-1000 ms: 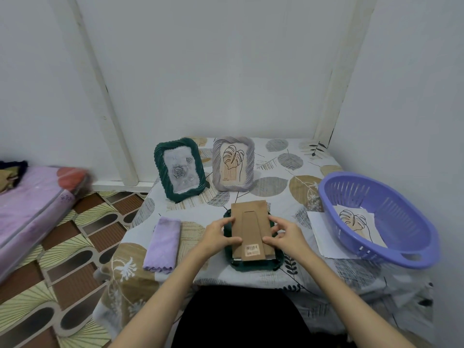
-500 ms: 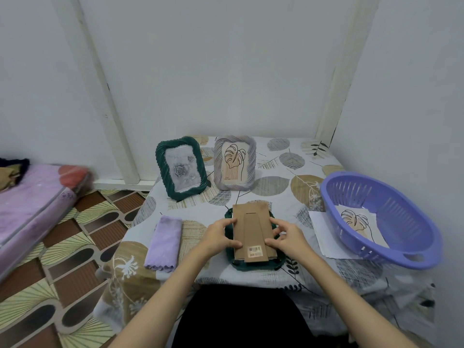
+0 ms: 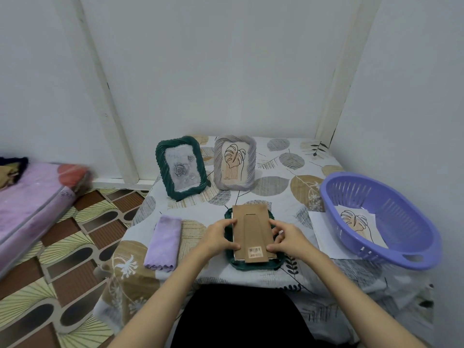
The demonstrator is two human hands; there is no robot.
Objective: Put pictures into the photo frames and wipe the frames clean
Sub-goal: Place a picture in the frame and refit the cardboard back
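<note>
A dark green photo frame (image 3: 251,265) lies face down near the table's front edge, with its brown cardboard backing (image 3: 252,231) on top. My left hand (image 3: 218,234) holds the backing's left edge, thumb on top. My right hand (image 3: 286,237) grips the right edge with curled fingers. At the back stand a green frame (image 3: 181,167) with a rose picture and a grey frame (image 3: 234,162) with a leaf drawing. A folded lilac cloth (image 3: 164,242) lies to the left. A leaf picture (image 3: 356,223) rests in the purple basket (image 3: 411,254).
White paper sheets (image 3: 319,229) stick out from under the basket at the right. The table (image 3: 276,192) has a leaf-patterned cover and stands in a corner between white walls. A pink mattress (image 3: 30,197) lies on the patterned floor to the left.
Both hands stay at the cardboard backing on the face-down green frame; the fingers shifted slightly along its edges. The camera view drifted a little.
</note>
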